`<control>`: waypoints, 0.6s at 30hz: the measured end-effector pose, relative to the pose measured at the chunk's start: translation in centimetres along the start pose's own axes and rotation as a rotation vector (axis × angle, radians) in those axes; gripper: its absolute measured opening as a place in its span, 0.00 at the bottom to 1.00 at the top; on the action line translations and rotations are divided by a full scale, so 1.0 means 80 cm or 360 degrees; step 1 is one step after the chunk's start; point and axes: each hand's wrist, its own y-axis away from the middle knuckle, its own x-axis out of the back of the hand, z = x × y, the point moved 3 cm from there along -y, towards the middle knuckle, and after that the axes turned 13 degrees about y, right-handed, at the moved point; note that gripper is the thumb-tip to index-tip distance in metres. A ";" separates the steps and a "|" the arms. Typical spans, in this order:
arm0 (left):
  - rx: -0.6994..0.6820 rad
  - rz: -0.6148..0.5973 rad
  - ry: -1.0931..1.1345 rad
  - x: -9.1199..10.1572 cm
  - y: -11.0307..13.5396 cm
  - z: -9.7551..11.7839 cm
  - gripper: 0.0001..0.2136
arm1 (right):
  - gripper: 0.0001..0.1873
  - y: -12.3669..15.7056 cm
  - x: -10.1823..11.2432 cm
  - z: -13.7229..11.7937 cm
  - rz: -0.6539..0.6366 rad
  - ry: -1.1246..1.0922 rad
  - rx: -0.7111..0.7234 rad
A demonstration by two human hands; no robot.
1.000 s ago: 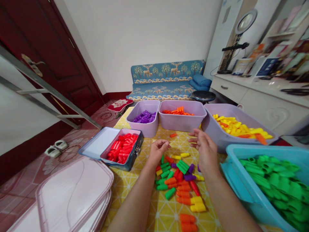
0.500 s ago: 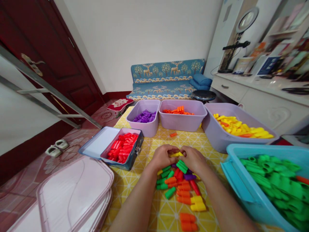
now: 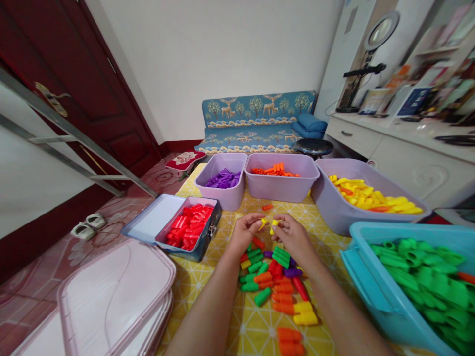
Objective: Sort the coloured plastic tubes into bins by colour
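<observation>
My left hand (image 3: 245,232) is closed on a small yellow plastic piece (image 3: 263,223), pinched at the fingertips. Facing it, my right hand (image 3: 292,234) pinches another yellow piece (image 3: 274,226), and a narrow gap separates the two. Below my hands, a pile of tube-like plastic pieces lies on the yellow patterned tablecloth (image 3: 215,306). Among them are green pieces (image 3: 281,257), orange pieces (image 3: 284,297), red pieces (image 3: 300,288), purple pieces (image 3: 293,272) and a yellow pair (image 3: 305,313). One orange piece (image 3: 267,207) lies alone beyond my hands.
Lilac bins hold purple pieces (image 3: 224,179), orange pieces (image 3: 276,169) and yellow pieces (image 3: 365,194). At right stands a turquoise bin (image 3: 371,291) with green pieces. An open tin case (image 3: 196,252) holds red pieces. Stacked lids (image 3: 122,291) lie at left, near a metal ladder (image 3: 74,136).
The yellow pieces, together between my hands before, are now apart, one in each hand. My hands have lifted slightly, uncovering an orange piece and a red piece beneath.
</observation>
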 end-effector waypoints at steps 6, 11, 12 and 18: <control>0.0031 0.0006 0.0148 -0.001 0.002 0.005 0.22 | 0.27 0.004 -0.006 -0.008 -0.0091 -0.0053 0.0048; 0.0018 0.0023 0.0155 -0.002 0.003 0.007 0.19 | 0.23 0.004 -0.011 -0.005 -0.0113 -0.0008 0.0049; 0.0014 0.0031 0.0157 -0.002 0.003 0.007 0.19 | 0.22 0.004 -0.010 -0.005 -0.0118 0.0023 0.0055; -0.0013 0.0094 0.0077 0.002 0.002 0.006 0.18 | 0.18 0.007 0.000 -0.009 -0.0245 0.0182 0.0048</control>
